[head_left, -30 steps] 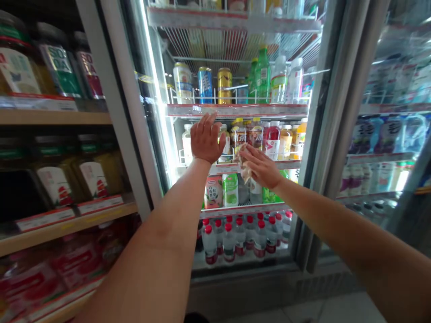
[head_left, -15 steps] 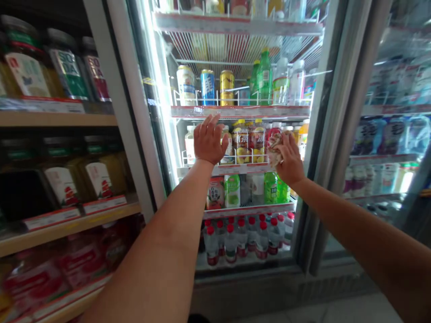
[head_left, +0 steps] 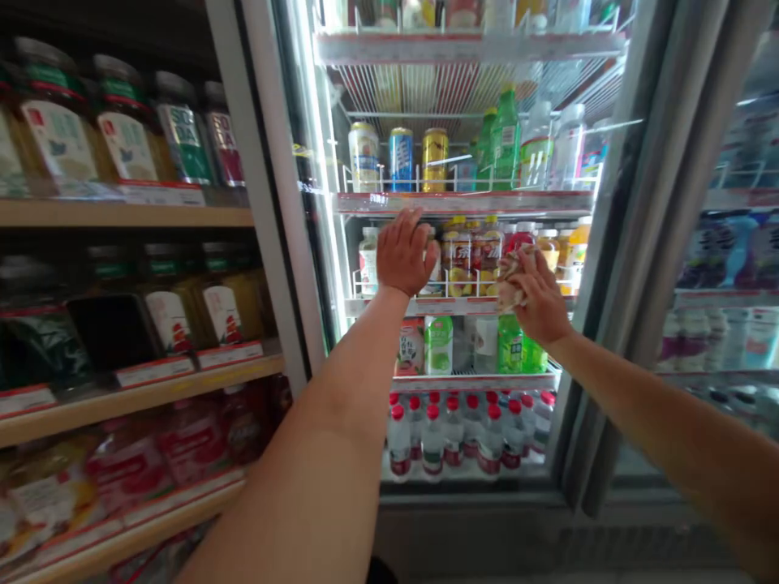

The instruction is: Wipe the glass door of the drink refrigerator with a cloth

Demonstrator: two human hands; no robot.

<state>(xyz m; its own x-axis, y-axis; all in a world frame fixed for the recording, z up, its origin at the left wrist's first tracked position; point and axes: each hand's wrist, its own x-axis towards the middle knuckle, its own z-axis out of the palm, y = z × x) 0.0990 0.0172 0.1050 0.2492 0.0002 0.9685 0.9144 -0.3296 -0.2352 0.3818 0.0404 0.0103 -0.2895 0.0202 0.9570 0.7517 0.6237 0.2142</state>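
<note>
My left hand (head_left: 405, 253) lies with spread fingers against the glass door of a lit drinks fridge, in front of the middle shelf. To its right, my right hand (head_left: 539, 296) presses a crumpled, patterned cloth (head_left: 516, 276) to the same glass. Its fingers are bent over the cloth and partly hide it. Behind the glass, between the hands, stand yellow-capped tea bottles (head_left: 458, 251). Orange drink bottles (head_left: 575, 251) show right of the cloth. My left hand covers part of the bottles behind it.
Cans (head_left: 401, 158) and green bottles (head_left: 506, 134) stand on the shelf above; red-capped water bottles (head_left: 432, 442) fill the fridge floor. At left, an open wooden shelf (head_left: 139, 389) holds bottles and a dark phone-like slab (head_left: 113, 332). Another fridge's metal frame (head_left: 663, 203) rises at right.
The view has swung left, so the fridge and both hands sit farther right. My right hand and the cloth are slightly lower on the glass; my left hand stays about where it was.
</note>
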